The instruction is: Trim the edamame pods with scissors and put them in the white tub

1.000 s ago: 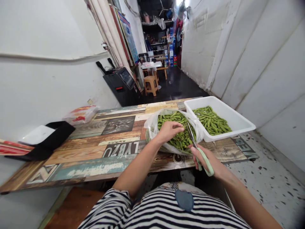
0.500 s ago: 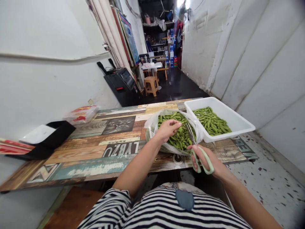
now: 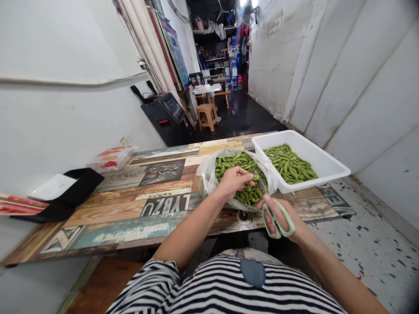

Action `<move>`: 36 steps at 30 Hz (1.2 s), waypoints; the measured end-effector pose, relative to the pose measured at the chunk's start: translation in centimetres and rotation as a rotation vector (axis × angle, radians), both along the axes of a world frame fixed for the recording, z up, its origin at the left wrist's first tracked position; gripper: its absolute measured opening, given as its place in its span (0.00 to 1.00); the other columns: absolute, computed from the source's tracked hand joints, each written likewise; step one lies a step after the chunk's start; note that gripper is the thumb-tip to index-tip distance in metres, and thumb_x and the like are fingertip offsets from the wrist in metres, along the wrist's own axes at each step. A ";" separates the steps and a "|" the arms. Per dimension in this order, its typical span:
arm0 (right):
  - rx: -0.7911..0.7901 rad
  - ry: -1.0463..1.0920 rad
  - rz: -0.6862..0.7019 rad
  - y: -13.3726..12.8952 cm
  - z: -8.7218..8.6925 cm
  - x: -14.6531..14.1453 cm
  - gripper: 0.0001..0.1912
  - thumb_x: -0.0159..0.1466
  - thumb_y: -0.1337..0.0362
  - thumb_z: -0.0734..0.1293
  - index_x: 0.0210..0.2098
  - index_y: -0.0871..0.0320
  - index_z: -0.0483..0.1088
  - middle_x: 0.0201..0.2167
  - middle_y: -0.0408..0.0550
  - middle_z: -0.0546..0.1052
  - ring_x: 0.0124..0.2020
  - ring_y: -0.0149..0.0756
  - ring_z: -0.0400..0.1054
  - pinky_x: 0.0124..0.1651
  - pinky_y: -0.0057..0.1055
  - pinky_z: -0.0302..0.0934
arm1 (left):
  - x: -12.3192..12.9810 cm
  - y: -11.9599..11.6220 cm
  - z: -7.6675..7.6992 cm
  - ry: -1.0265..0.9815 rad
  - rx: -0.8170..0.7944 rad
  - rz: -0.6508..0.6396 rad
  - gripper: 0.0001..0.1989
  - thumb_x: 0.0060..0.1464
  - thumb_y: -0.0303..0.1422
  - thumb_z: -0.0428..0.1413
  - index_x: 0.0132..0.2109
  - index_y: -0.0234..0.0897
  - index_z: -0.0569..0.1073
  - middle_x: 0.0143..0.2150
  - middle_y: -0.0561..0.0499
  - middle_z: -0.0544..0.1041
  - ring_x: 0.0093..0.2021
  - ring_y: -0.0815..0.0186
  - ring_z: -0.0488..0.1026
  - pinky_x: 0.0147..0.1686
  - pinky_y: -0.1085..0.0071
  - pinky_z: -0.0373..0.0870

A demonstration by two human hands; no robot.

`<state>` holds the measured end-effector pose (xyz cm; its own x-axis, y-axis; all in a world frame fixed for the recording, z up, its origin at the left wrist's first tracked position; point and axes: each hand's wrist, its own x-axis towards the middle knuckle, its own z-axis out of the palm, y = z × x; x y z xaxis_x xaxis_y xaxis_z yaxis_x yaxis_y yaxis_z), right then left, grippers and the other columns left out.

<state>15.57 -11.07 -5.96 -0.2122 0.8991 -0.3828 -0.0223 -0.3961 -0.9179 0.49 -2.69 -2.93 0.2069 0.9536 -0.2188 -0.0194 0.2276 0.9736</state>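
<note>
My left hand (image 3: 234,181) pinches a green edamame pod (image 3: 255,177) between thumb and fingers, above an open plastic bag (image 3: 207,172) full of such pods. In my right hand (image 3: 281,218) are scissors (image 3: 285,220) with pale green handles, fingers through the loops. Their blades point up and away, with the tips right at the held pod. Whether the blades touch the pod I cannot tell. To the right of the bag, touching it, stands a white plastic tub (image 3: 330,171) with a heap of trimmed-looking pods (image 3: 290,163) on its left side.
The bag and tub stand on a wood-patterned table (image 3: 131,196). At its left end are a black holder (image 3: 77,189) with a white item and red-and-white packets, and a clear package (image 3: 113,158). Beyond it are a black machine (image 3: 166,115) and a stool (image 3: 207,117). A wall runs along the right.
My left hand has moved slightly right, and a pod now shows at its fingertips by the scissors. The scissor blades appear closer together. The view has shifted a little.
</note>
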 end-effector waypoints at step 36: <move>-0.082 0.128 -0.114 -2.9 -0.3 1.2 0.26 0.56 0.44 0.63 0.43 0.57 0.63 0.16 0.37 0.63 0.14 0.27 0.56 0.16 0.26 0.54 | 0.7 2.8 -2.7 0.769 0.515 -0.157 0.07 0.46 0.30 0.54 0.34 0.33 0.74 0.29 0.51 0.74 0.28 0.69 0.69 0.31 0.74 0.66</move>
